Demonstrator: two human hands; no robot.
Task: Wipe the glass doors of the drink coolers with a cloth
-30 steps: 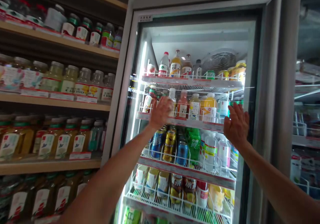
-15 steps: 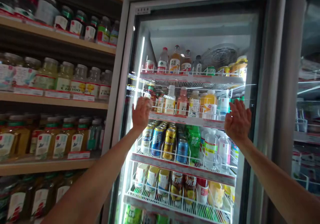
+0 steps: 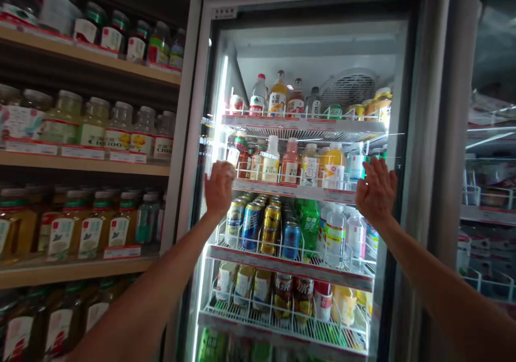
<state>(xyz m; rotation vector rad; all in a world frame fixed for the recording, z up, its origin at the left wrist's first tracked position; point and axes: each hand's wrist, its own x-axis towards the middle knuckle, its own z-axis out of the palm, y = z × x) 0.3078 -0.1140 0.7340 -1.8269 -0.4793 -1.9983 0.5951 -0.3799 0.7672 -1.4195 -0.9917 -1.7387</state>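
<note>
Both arms reach forward, hands raised in front of a tall drinks fridge [image 3: 428, 152] with a glass door. My left hand [image 3: 220, 189] is near the door's left side, beside the lit strip, its thumb apart and its fingertips slightly blurred. Toward the right side is my right hand [image 3: 377, 191], fingers stretched upward and nothing in it. Whether either palm touches the glass I cannot tell. Between the hands, behind the glass, stand an orange juice bottle [image 3: 334, 168], a pink drink bottle [image 3: 289, 163] and a gold can [image 3: 271, 227].
Wooden shelves [image 3: 80, 160] on the left carry rows of bottled drinks, with price tags along their edges. Wire racks inside the fridge hold cans, a green bottle [image 3: 309, 225] and several other drinks. Another glass-fronted cabinet [image 3: 489, 211] stands at the right.
The view has turned slightly, so shelves and fridge sit a little further left in the picture. Both hands shift left with them and keep nearly the same pose.
</note>
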